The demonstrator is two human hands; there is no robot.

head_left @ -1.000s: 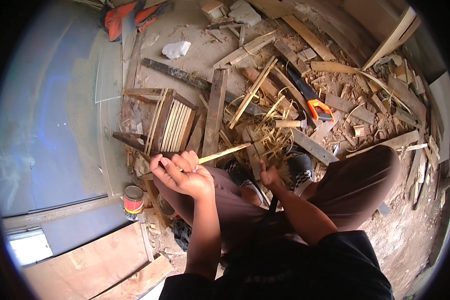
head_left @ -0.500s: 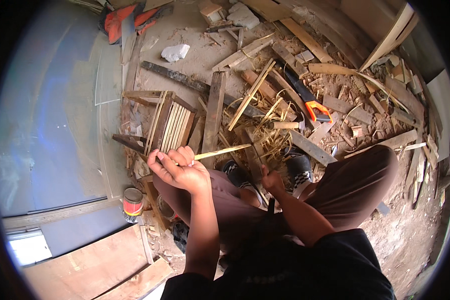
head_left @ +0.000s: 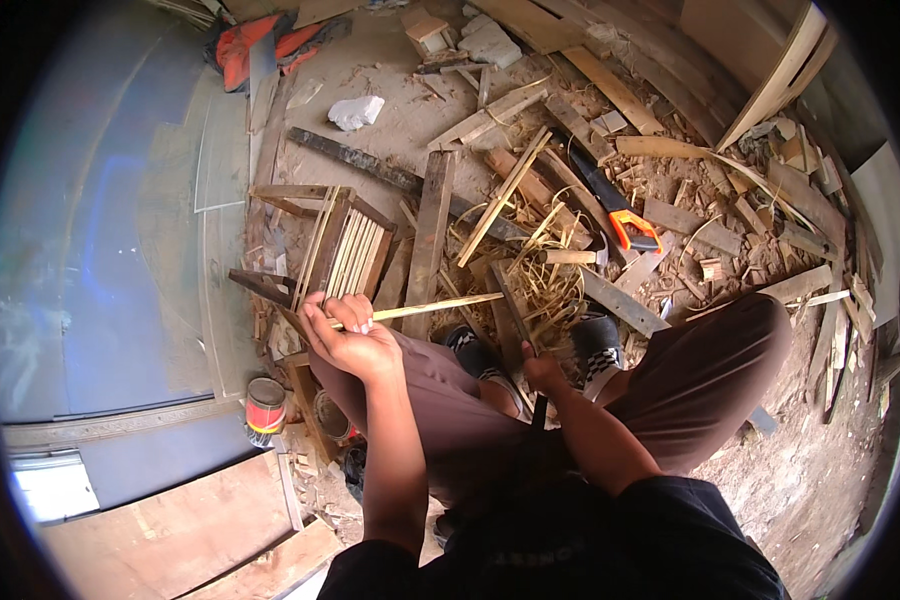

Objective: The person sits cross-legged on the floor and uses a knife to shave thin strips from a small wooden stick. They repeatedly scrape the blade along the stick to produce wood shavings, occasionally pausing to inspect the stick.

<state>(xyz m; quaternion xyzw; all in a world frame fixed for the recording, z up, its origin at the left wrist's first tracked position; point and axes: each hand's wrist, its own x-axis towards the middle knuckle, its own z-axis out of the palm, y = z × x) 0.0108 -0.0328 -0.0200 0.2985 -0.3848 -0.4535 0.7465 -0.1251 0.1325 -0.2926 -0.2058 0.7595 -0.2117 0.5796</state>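
Head camera: nearest, the right hand [head_left: 543,370] is closed in a fist around the handle of a long dark blade [head_left: 515,315], a stub of handle poking out behind it. The left hand [head_left: 358,345] is curled over one end of a pale, thin wooden strip [head_left: 430,306], fingers wrapped and palm turned up. The strip runs from that hand across the front of the lap, and its other end meets the blade; from this angle I cannot tell whether the edge bites or only rests there.

Good work here seems to depend on the blade staying steady at a shallow, even angle while the strip is drawn straight along it; a steep edge could dig in and split the grain. Light, repeated passes would likely leave a more even thickness than one hard pull. The left fingers are best kept well clear of the edge.

Just beyond, the left shoe [head_left: 467,345] and right shoe [head_left: 598,335] stand either side of the blade's line, so its tip is best angled away from both. Curled shavings [head_left: 560,292] lie past them, then an orange-handled saw [head_left: 635,230] among planks, and farthest, a white stone [head_left: 356,112].
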